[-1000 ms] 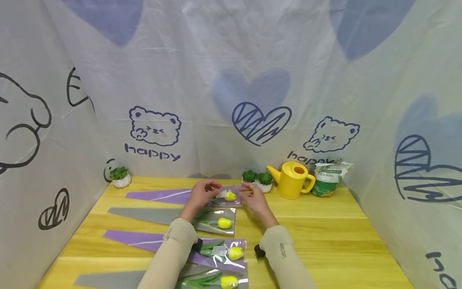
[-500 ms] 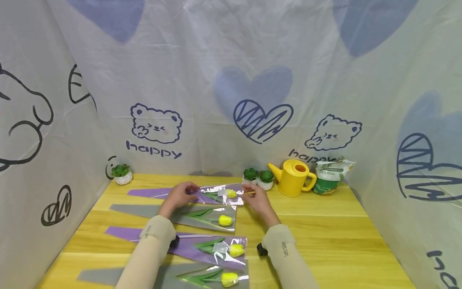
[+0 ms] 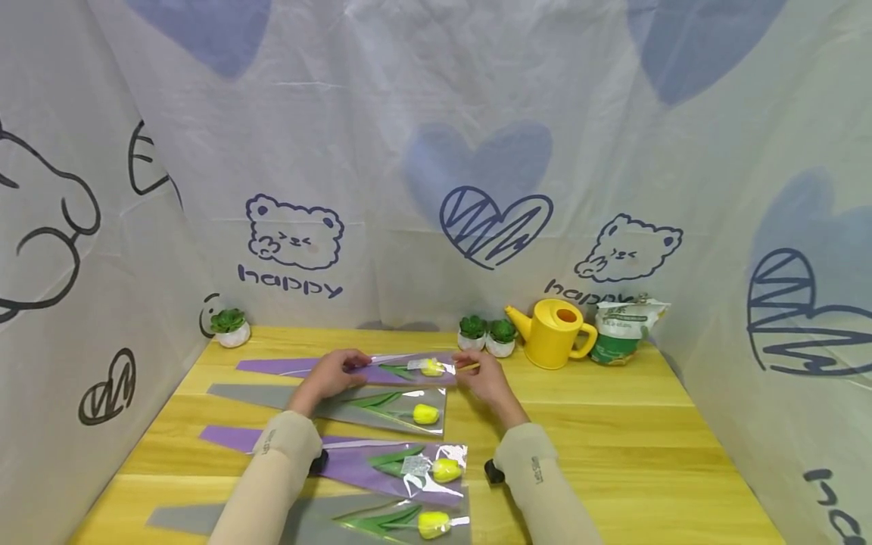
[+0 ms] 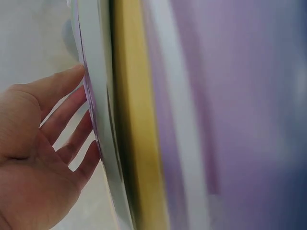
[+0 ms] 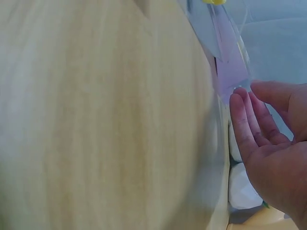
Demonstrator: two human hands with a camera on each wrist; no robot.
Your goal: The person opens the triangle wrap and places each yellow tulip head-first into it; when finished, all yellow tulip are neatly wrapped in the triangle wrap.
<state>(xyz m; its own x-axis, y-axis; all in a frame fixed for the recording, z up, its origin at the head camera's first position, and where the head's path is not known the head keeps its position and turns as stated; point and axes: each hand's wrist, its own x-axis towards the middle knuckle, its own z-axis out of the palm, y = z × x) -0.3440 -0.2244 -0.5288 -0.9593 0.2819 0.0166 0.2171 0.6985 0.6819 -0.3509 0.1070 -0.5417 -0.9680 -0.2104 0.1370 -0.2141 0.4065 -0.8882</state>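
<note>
A yellow tulip in a purple and clear flower sleeve [image 3: 381, 372] lies farthest back among the wrapped tulips. My left hand [image 3: 334, 372] is over its middle. In the left wrist view, the fingers of my left hand [image 4: 53, 129] are spread, their tips touching the sleeve's edge. At the flower end, my right hand [image 3: 482, 376] pinches the sleeve's right edge. The right wrist view has the thumb and fingertips of my right hand [image 5: 268, 120] together at the corner of the purple sleeve [image 5: 230, 67]. Just in front lies a grey-wrapped tulip [image 3: 425, 414].
Nearer me lie a purple-wrapped tulip [image 3: 446, 470] and another grey-wrapped tulip [image 3: 433, 524]. Along the back stand two potted succulents [image 3: 500, 341], a yellow watering can [image 3: 553, 337] and a green-white bag [image 3: 616, 337]. Another succulent [image 3: 230, 329] sits at the back left of the wooden table [image 3: 593, 454].
My left hand has slid left along the purple sleeve, away from the flower. My right hand stays at the right edge, and the sleeve has shifted slightly left.
</note>
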